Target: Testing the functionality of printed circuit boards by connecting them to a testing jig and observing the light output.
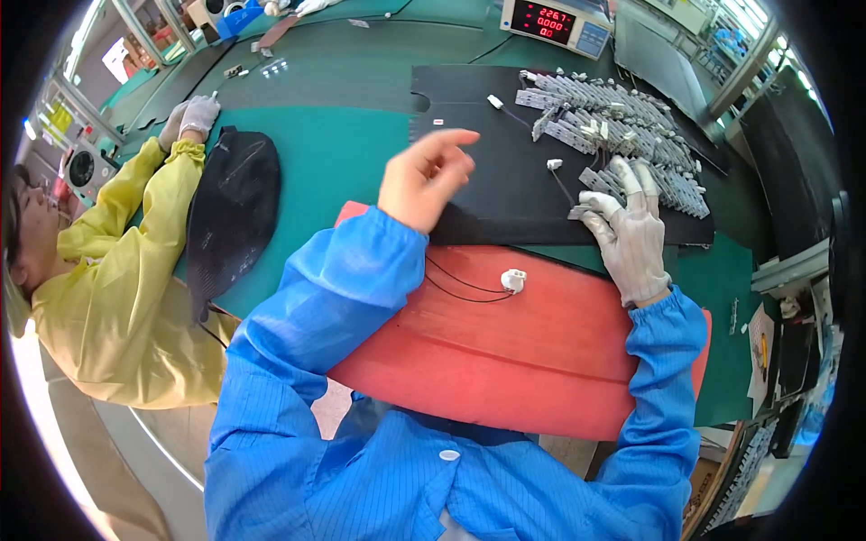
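My left hand (428,180), bare, hovers over the near left part of the black board (483,194). Its fingers are loosely bent and apart, with the index finger stretched to the right, and nothing shows in it. On the right, my gloved right hand (630,236) pinches the end of a small grey strip (577,213) between thumb and fingers. From this strip a dark wire runs to a white connector (554,165). Just beyond that hand lies a pile of similar grey strips (622,126) with white connectors. Another strip's white connector (494,103) sticks out leftward.
A red pad (505,361) lies before me, bearing a white round connector (512,280) on thin black wires. A meter with red digits (552,25) stands at the back. To the left are a black mesh cover (236,207) and a co-worker in a yellow coat (135,298).
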Tool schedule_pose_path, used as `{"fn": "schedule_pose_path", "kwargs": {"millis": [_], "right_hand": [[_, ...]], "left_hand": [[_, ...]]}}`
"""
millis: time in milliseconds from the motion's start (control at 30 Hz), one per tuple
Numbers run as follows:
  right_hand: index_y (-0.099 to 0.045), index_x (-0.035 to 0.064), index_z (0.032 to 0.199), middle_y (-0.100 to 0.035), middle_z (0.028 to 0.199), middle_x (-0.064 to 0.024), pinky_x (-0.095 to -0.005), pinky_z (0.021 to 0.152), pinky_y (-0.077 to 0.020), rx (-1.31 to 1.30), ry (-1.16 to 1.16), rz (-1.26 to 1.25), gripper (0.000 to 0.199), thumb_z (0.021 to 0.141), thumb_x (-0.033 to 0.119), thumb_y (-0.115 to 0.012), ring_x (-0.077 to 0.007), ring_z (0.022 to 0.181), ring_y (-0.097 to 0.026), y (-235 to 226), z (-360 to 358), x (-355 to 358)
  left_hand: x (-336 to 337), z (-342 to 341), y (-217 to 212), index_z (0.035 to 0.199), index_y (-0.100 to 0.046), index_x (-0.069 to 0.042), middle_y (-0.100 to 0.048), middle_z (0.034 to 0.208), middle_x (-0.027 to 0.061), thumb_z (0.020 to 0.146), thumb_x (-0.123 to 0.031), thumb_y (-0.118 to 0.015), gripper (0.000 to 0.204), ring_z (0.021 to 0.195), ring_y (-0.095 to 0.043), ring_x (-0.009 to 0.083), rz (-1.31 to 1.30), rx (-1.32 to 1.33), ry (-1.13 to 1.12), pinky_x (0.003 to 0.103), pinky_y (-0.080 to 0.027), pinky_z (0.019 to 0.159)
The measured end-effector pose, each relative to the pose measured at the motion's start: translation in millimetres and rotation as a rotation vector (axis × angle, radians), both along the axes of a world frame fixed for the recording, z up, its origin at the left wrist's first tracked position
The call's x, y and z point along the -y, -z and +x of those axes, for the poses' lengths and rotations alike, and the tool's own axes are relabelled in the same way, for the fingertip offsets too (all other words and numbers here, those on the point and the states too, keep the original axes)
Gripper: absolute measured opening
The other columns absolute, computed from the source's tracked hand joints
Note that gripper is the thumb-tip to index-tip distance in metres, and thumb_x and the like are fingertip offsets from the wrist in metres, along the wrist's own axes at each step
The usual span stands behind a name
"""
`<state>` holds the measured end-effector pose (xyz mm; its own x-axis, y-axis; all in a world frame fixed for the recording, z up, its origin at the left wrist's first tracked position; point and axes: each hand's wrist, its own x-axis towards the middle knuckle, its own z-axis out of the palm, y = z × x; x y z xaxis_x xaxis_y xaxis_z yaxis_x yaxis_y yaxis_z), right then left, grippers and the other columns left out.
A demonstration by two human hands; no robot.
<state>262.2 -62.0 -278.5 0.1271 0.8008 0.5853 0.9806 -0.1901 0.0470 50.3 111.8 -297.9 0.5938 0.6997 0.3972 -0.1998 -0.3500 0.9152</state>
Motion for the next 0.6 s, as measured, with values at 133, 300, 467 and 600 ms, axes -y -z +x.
{"fn": "schedule_pose_path", "kwargs": {"millis": [133, 300, 467, 600], "right_hand": [[-0.070, 0.0128, 0.084, -0.055, 0.118, -0.0126, -0.0377, 0.092, -0.0428, -0.217, -0.289, 0.002, 0.017, 0.069, 0.020, -0.072, -0.0338, 0.114, -0.046, -16, -25, 6], [-0.059, 0.0025, 0.103, -0.061, 0.097, -0.0147, -0.0289, 0.062, -0.0535, -1.347, -0.586, -0.262, 0.026, 0.080, 0.015, -0.063, -0.0202, 0.074, -0.064, -33, -40, 21], [-0.054, -0.0019, 0.113, -0.062, 0.096, -0.0119, -0.0299, 0.064, -0.0535, -2.010, -0.366, -0.009, 0.039, 0.080, 0.018, -0.060, -0.0195, 0.074, -0.064, -16, -31, 22], [-0.053, -0.0012, 0.117, -0.061, 0.104, -0.0128, -0.0317, 0.074, -0.0522, -2.001, -0.398, 0.073, 0.042, 0.083, 0.022, -0.061, -0.0207, 0.085, -0.063, -10, -28, 22]], "left_hand": [[29, 10, -6, 0.119, -0.057, -0.009, -0.051, 0.085, 0.0063, 0.075, 0.006, -0.062, 0.046, 0.075, -0.054, 0.0145, 0.454, -0.178, 0.031, 0.023, -0.046, 0.066], [35, 6, -4, 0.099, -0.067, -0.007, -0.052, 0.086, 0.0064, 0.076, 0.000, -0.065, 0.023, 0.072, -0.052, 0.0152, 0.488, -0.227, 0.209, 0.027, -0.043, 0.061], [42, 8, 1, 0.097, -0.064, 0.001, -0.062, 0.080, 0.0040, 0.082, -0.004, -0.064, 0.017, 0.071, -0.057, 0.0089, -0.357, -0.235, 0.316, 0.021, -0.045, 0.061], [33, 7, -1, 0.099, -0.062, 0.005, -0.064, 0.083, 0.0072, 0.083, -0.002, -0.063, 0.017, 0.075, -0.060, 0.0122, -0.473, -0.268, 0.373, 0.024, -0.049, 0.070]]}}
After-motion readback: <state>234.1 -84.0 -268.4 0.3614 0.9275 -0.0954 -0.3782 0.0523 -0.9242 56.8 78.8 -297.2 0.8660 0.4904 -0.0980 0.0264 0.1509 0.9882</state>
